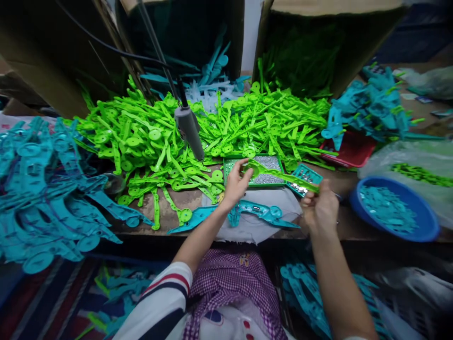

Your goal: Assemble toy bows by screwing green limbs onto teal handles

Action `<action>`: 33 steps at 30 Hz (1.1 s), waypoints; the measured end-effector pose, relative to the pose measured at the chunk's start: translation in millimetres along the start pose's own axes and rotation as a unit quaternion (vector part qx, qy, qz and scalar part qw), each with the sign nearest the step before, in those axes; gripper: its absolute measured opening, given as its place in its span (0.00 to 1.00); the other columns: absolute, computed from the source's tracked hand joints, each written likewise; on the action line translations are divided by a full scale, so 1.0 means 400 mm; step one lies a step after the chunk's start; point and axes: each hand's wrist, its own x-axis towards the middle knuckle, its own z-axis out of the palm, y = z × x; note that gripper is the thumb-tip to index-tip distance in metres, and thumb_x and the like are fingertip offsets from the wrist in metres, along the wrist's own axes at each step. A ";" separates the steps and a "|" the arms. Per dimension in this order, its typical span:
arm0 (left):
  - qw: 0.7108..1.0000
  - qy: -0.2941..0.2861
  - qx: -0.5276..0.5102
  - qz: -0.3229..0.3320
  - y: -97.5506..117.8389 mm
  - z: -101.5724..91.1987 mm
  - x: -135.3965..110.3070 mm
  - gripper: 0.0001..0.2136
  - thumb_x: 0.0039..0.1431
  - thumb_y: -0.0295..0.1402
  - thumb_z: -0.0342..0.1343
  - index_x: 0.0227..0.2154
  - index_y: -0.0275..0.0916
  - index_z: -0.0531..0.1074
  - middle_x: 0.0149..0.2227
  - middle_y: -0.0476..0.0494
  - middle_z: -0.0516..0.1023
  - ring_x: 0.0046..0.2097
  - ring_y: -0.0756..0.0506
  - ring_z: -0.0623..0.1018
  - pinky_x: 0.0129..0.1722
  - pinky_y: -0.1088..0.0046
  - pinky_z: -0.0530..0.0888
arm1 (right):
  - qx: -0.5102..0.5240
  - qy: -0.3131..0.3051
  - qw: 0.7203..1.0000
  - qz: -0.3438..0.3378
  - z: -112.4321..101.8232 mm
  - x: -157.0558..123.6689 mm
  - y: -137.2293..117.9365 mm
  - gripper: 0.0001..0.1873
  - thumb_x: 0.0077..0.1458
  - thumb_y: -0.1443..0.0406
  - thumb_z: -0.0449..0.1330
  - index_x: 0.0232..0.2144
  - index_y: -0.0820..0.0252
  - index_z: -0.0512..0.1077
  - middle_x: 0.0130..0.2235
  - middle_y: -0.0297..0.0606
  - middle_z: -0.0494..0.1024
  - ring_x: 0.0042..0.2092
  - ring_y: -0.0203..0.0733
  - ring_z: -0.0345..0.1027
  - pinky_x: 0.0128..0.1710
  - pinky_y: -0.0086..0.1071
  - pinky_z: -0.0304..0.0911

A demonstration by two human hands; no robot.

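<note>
My left hand (238,183) pinches the round end of a long lime-green plastic arm (281,174). My right hand (322,208) has its fingers closed around the arm's narrow end. The arm is held roughly level above the bench, in front of a green tray (227,171) of small silvery metal pieces. Below it, a teal plastic frame (260,208) with pointed ends lies on a pale cloth (283,200), partly covered by my left forearm. A smaller teal tray (314,177) with shiny round bits sits just beyond my right hand.
A grey hanging power screwdriver (189,132) points down over heaped lime-green arms (152,125). Teal frames (46,189) are stacked at left, with more at the right back (375,106). A blue bowl (430,224) of teal pieces and a red tray (356,148) stand right.
</note>
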 end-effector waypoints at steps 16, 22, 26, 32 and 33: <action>0.969 0.163 -0.111 -0.150 0.049 -0.058 0.329 0.08 0.68 0.28 0.56 0.37 0.39 0.60 0.36 0.49 0.67 0.41 0.53 0.74 0.49 0.69 0.73 | 0.089 -0.034 0.994 -0.043 0.114 -0.105 0.100 0.14 0.46 0.55 0.65 0.33 0.54 0.69 0.27 0.26 0.72 0.23 0.30 0.65 0.23 0.26 0.62; 0.985 0.123 0.117 0.016 -0.020 -0.010 0.240 0.20 0.57 0.21 0.60 0.50 0.40 0.64 0.55 0.39 0.66 0.57 0.44 0.68 0.57 0.65 0.68 | -0.065 0.038 0.986 -0.149 -0.051 0.014 0.067 0.13 0.49 0.56 0.63 0.35 0.56 0.72 0.29 0.29 0.75 0.25 0.33 0.67 0.26 0.28 0.63; 0.899 -0.153 0.351 0.211 -0.023 0.058 0.207 0.10 0.58 0.25 0.58 0.43 0.40 0.73 0.54 0.38 0.71 0.60 0.38 0.68 0.61 0.54 0.64 | -0.271 -0.001 0.942 -0.199 -0.073 0.159 0.042 0.14 0.47 0.56 0.63 0.33 0.58 0.74 0.31 0.35 0.76 0.31 0.39 0.69 0.35 0.36 0.66; 0.740 -0.280 0.516 0.329 -0.040 0.161 0.268 0.21 0.61 0.18 0.47 0.53 0.40 0.72 0.63 0.35 0.68 0.67 0.37 0.62 0.63 0.50 0.62 | -0.380 -0.047 0.876 -0.294 -0.062 0.277 0.006 0.16 0.54 0.55 0.58 0.39 0.58 0.76 0.39 0.42 0.80 0.39 0.46 0.73 0.43 0.41 0.68; 0.719 -0.293 0.530 0.340 -0.047 0.177 0.286 0.23 0.60 0.17 0.47 0.56 0.40 0.70 0.65 0.36 0.66 0.68 0.37 0.61 0.64 0.49 0.60 | -0.414 -0.060 0.857 -0.301 -0.054 0.290 0.005 0.16 0.54 0.55 0.58 0.39 0.58 0.76 0.41 0.44 0.80 0.40 0.47 0.73 0.45 0.42 0.68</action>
